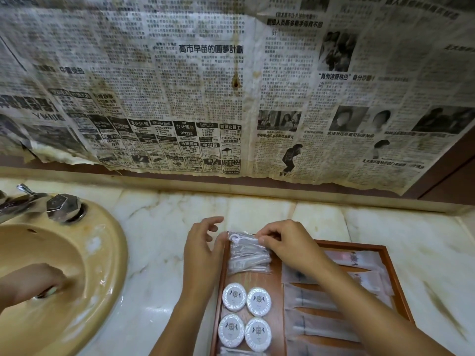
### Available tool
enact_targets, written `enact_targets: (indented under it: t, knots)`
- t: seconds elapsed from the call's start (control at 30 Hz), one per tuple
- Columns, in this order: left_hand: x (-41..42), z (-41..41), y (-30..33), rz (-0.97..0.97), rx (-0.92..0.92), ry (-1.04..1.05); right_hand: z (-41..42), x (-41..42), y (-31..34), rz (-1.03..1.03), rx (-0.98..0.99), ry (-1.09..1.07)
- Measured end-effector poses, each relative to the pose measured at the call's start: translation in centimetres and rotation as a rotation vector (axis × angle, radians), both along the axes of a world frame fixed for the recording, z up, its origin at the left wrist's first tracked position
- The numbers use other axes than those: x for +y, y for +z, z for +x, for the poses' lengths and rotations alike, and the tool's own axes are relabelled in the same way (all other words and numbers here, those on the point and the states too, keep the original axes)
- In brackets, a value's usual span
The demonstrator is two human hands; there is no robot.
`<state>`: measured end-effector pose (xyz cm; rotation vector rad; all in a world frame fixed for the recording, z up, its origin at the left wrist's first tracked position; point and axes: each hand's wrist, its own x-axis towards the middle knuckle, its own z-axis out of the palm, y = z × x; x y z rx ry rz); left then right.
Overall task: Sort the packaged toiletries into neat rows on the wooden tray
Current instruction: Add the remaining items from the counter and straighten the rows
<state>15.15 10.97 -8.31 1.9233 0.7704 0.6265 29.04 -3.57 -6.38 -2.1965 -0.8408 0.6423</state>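
Now your right hand (280, 242) has its fingers pinched on the clear packets (248, 255) at the far left corner of the wooden tray (393, 276), just past the round soaps (245, 317), while your left hand (203, 249), fingers apart, steadies the pile so it stays straight.

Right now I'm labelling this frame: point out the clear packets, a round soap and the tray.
clear packets (248, 260), head view, middle of the stack
round soap (234, 297), head view, printed top
wooden tray (393, 276), head view, right rim
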Motion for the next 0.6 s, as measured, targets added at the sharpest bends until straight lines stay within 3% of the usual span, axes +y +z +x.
enact_targets:
  t: [0.23,0.6]
  knots:
    - [-0.2,-1.2,-2.4,0.433,0.244,-0.334,-0.5,-0.3,-0.6,-0.068,-0.039,0.033]
    - [-0.8,-1.4,-2.8,0.519,0.373,-0.359,-1.4,-1.0,-0.7,-0.023,-0.148,-0.159]
